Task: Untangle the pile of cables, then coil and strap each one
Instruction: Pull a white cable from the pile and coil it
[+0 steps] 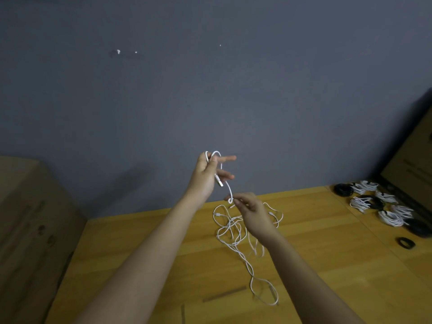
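Two hands draw a white cable up out of a loose tangle on the worktop.

The left hand (207, 174) is raised, its grip closed on a small loop of the white cable (230, 190), thumb pressing the strand while two fingers stick out straight. From that grip the cable runs down to the right hand (250, 206), whose thumb and forefinger pinch it. Below the right grip the rest of the cable lies in slack loops on the wooden worktop (140, 242). Well off to the right of both grips sit coiled bundles (388, 217), white and black.
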